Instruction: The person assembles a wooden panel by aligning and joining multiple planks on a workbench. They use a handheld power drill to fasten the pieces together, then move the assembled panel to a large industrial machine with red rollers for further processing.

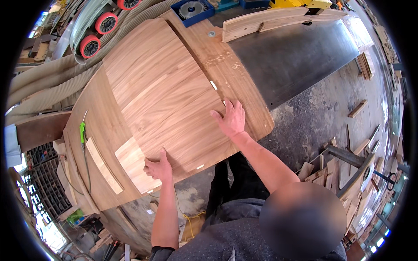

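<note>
A large glued-up wooden panel [165, 95] lies flat on a wooden worktable [98, 104]. My left hand [159, 167] rests on the panel near its front left corner, thumb stretched away from slightly bent fingers, beside a paler section [130, 158]. At the right edge, my right hand [232, 118] lies with its fingers spread over the panel's border. Small white tabs show along the edges, one [213, 85] just beyond my right hand and another [200, 166] on the front edge between my hands. Neither hand holds a loose object.
A green air blow gun [82, 130] with a hose and a pale wooden strip [104, 167] lie at left. Behind are ribbed hoses [56, 95], red wheels [90, 46] and a circular saw blade [191, 9] in a blue tray. A dark metal plate [296, 61] extends right; offcuts [320, 172] lie beyond.
</note>
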A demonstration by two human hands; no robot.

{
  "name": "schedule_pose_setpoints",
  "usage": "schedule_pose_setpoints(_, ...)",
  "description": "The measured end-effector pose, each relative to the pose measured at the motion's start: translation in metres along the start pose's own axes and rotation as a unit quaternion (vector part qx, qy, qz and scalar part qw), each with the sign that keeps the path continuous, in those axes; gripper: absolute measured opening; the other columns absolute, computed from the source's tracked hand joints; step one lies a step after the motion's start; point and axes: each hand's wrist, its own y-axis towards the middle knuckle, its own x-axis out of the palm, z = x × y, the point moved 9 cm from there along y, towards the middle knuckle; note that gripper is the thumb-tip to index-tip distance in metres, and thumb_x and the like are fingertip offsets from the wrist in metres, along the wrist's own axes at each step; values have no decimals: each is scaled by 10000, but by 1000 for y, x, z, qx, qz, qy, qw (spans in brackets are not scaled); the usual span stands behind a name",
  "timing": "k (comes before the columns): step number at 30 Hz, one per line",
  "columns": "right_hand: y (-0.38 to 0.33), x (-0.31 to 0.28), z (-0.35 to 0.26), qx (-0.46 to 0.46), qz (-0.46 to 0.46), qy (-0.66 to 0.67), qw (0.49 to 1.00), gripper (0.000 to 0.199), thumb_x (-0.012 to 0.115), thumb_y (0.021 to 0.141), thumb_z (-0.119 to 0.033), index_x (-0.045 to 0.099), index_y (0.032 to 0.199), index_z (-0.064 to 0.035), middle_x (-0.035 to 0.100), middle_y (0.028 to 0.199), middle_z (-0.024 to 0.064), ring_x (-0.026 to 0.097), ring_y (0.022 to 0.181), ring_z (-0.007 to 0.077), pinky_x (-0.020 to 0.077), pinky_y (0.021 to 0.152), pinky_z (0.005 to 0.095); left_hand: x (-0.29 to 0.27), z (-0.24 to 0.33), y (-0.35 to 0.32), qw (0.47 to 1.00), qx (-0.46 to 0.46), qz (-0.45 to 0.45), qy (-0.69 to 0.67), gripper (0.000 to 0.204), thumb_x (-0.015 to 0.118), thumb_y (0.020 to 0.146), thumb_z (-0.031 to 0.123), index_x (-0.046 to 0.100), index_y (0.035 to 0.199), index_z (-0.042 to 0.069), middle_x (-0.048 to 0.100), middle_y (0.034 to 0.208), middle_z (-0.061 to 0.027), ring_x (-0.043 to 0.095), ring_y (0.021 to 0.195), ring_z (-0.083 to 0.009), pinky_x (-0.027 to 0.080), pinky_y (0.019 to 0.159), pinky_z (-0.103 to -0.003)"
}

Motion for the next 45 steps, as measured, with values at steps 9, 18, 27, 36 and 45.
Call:
schedule_pose_setpoints(9, 0, 5, 1, -45, 20, 50, 998, 723, 762, 896, -392, 497, 1398, 55, 510, 1274, 222, 504, 1189, 412, 446, 1013, 487, -2, 1, -2, 998, 45, 38, -30, 1042, 818, 761, 617, 409, 1514, 26, 343, 1481, -253, 341, 1372, -435, 312, 1116, -605)
schedule_pose_setpoints(18, 2, 8, 5, -7, -35, 61, 997, 720, 746, 910, -381, 485, 1411, 65, 500, 1314, 216, 479, 1247, 395, 421, 1072, 464, -4, 3, 0, 998, 49, 32, -13, 1007, 811, 777, 599, 419, 1495, 12, 361, 1475, -276, 348, 1370, -445, 323, 1110, -617)
schedule_pose_setpoints(27, 2, 4, 2, -22, -18, 55, 998, 692, 764, 892, -376, 512, 1372, 54, 524, 1254, 211, 503, 1195, 403, 446, 1025, 473, -10, 83, 118, 986, 158, 55, 24, 900, 757, 818, 612, 532, 1367, -64, 481, 1405, -308, 445, 1335, -469, 376, 1098, -586)
schedule_pose_setpoints(36, 5, 4, 2, -44, -13, 71, 996, 673, 799, 865, -313, 512, 1354, 50, 521, 1232, 208, 506, 1172, 404, 451, 1012, 468, 12, 145, 217, 977, 176, 40, -110, 744, 738, 879, 604, 650, 1006, -123, 705, 940, -217, 657, 914, -309, 516, 842, -416)
schedule_pose_setpoints(45, 6, 4, -2, -45, -44, 66, 996, 659, 783, 881, -291, 483, 1357, 53, 491, 1230, 219, 482, 1166, 412, 430, 1026, 486, 7, 151, 203, 969, 175, 27, -174, 612, 772, 906, 492, 661, 995, -104, 695, 947, -155, 617, 872, -225, 509, 805, -370)
